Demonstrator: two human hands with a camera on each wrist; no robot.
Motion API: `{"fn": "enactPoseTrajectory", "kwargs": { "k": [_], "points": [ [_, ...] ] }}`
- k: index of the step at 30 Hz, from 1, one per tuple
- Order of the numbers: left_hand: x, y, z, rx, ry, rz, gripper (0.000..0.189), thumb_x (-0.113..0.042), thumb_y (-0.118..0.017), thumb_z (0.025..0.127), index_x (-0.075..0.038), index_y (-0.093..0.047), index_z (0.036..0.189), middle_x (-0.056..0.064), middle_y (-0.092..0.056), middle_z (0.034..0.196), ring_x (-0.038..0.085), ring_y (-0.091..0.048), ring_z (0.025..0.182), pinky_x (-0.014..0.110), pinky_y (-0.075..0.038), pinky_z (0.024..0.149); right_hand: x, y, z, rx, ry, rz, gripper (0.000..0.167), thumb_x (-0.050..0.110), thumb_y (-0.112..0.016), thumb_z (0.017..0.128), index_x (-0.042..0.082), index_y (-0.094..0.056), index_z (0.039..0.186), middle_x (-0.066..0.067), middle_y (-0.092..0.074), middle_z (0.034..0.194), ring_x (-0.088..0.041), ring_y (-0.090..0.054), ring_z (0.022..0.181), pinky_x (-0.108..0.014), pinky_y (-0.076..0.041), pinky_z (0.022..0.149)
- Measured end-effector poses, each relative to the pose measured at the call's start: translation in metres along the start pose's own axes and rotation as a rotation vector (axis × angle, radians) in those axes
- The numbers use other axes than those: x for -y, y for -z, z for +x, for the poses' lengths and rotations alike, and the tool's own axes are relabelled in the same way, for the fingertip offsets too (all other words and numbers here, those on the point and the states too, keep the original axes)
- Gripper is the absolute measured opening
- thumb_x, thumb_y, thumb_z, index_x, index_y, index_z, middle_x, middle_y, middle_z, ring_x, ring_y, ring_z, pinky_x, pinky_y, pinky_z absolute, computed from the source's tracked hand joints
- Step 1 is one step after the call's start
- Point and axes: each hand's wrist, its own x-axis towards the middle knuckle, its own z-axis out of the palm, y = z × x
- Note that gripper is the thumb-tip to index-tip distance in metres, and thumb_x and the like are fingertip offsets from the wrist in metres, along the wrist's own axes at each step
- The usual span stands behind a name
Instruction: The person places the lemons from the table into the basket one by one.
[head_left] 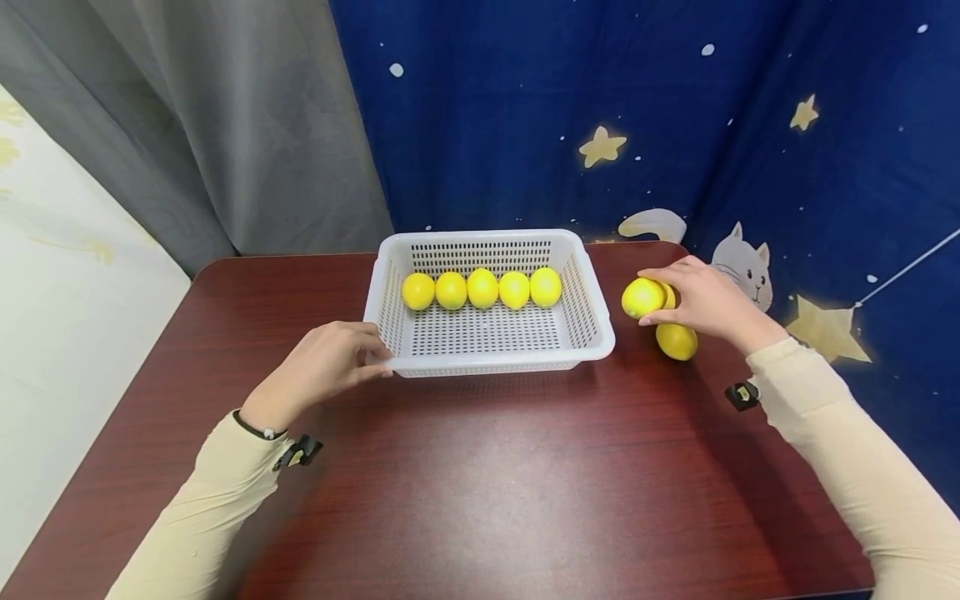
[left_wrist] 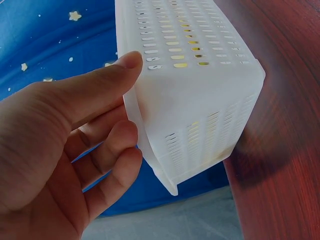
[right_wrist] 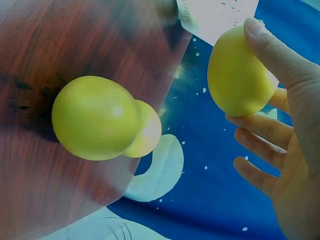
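The right grip (head_left: 705,302) is closed around one yellow lemon (head_left: 642,297), thumb on one side and fingers on the other, with the outer fingers spread clear of the fruit; the right-wrist view shows this lemon raised off the counter (head_left: 480,483). Just below the right grip, slightly towards the person, a second lemon (head_left: 677,342) sits on the counter. A third lemon (right_wrist: 148,131) lies beyond that one, mostly hidden behind the held fruit from the head; whether these two touch cannot be told.

The left grip (head_left: 330,360) is closed on the near left corner of a white basket (head_left: 487,364), its thumb against the outer wall and its fingers curled at the rim. The basket extends to the right of the left grip and stands on the counter to the left of the right grip, with its near right corner well short of that hand. Inside, beyond and to the right of the left grip, five lemons (head_left: 482,288) stand in a row near the far wall. Past both grips hangs a blue curtain (head_left: 510,125) with stars; a grey curtain (head_left: 247,125) hangs beyond the left one.
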Motion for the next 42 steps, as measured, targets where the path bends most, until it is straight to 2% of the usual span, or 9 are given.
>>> {"fn": "enactPoseTrajectory", "kwargs": {
  "k": [7,18,31,38,42],
  "points": [
    [-0.001,-0.001,0.000,0.000,0.014,-0.001,0.016,-0.024,-0.087,0.073,-0.019,-0.079,0.087,-0.012,-0.066,0.079,0.002,-0.049,0.061,0.021,-0.041,0.055,0.008,0.007,0.009,-0.012,0.021,-0.019,0.079,0.060,-0.077,0.075,0.015,-0.059,0.136,-0.013,-0.068,0.123,-0.031,-0.053,0.114,-0.053,-0.048,0.092],
    [-0.001,-0.002,0.000,-0.008,0.009,-0.013,0.017,-0.024,-0.087,0.073,-0.018,-0.080,0.087,-0.011,-0.066,0.078,0.003,-0.048,0.060,0.021,-0.040,0.054,0.026,0.018,0.024,-0.018,0.047,-0.028,0.081,0.065,-0.073,0.076,0.016,-0.058,0.138,-0.012,-0.067,0.126,-0.030,-0.053,0.113,-0.051,-0.049,0.090],
    [-0.001,-0.002,0.000,-0.009,-0.001,-0.006,0.018,-0.024,-0.087,0.073,-0.018,-0.080,0.088,-0.011,-0.067,0.080,0.003,-0.050,0.062,0.021,-0.041,0.056,0.042,0.018,0.034,-0.011,0.061,0.003,0.075,0.051,-0.082,0.075,0.017,-0.058,0.138,-0.009,-0.067,0.126,-0.028,-0.051,0.113,-0.050,-0.048,0.093],
    [0.000,-0.002,0.000,-0.013,-0.005,0.002,0.018,-0.024,-0.088,0.073,-0.017,-0.080,0.088,-0.011,-0.065,0.078,0.003,-0.048,0.061,0.021,-0.040,0.055,0.049,0.017,0.046,-0.021,0.110,-0.015,0.077,0.053,-0.082,0.074,0.016,-0.059,0.137,-0.008,-0.067,0.126,-0.027,-0.050,0.109,-0.047,-0.048,0.090],
    [0.000,-0.002,0.001,-0.009,-0.002,-0.001,0.018,-0.024,-0.088,0.073,-0.017,-0.080,0.088,-0.011,-0.065,0.078,0.003,-0.048,0.060,0.021,-0.040,0.054,0.053,0.017,0.051,-0.035,0.146,-0.016,0.076,0.053,-0.083,0.072,0.017,-0.060,0.135,-0.007,-0.070,0.119,-0.026,-0.050,0.103,-0.043,-0.045,0.085]
  ]
}}
